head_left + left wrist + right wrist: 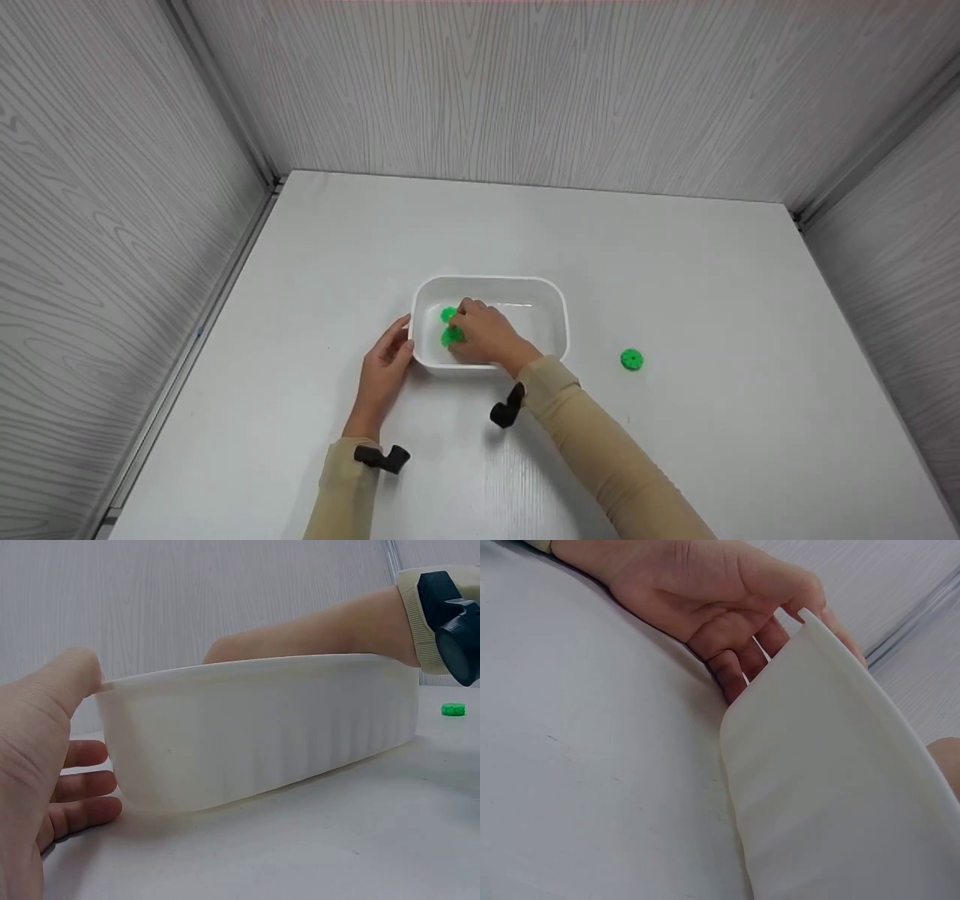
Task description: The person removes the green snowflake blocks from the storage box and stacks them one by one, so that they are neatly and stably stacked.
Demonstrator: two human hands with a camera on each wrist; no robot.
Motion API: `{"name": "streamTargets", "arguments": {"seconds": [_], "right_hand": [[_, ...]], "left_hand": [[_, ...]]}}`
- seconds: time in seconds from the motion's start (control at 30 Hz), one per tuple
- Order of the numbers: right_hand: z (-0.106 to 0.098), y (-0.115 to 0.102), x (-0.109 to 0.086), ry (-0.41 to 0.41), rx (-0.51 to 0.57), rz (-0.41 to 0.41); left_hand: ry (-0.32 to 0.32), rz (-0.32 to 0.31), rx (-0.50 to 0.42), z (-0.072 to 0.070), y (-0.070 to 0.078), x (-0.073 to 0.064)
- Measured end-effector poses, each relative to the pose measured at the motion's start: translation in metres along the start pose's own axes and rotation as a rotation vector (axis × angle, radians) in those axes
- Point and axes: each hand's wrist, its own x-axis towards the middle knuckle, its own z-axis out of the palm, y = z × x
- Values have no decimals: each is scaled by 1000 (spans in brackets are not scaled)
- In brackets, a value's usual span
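A white plastic box (562,322) with rounded corners stands in the middle of the table. My right hand (486,334) reaches down inside it, and its fingers pinch a green notched disc (451,336) near the left end. Just beyond the fingertips lies another green disc (448,314) on the box floor. My left hand (384,375) steadies the left end from outside. In the left wrist view its thumb (79,679) touches the rim, while the other fingers (86,787) rest along the end wall. The box wall hides the right fingers in both wrist views.
One more round green disc (631,359) lies on the white table (712,420), right of the box. Wood-grain panels (487,90) enclose the table at the back and both sides. Each sleeve cuff carries a black wrist camera (507,406).
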Motion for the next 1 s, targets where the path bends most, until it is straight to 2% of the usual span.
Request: {"name": "streamTargets", "arguments": {"seconds": [0.17,0.4,0.63,1.0], "right_hand": [[-4,0,-3,14,50,29],[-10,2,-7,135,55,-46],[-13,7,-15,255,40,-147],[-17,20,-33,329,36,-225]], "left_hand": [[6,-23,-12,1,1,-1],[0,-14,-16,0,2,2],[30,-24,-13,-1,-25,9],[51,20,-11,0,-30,10]]}}
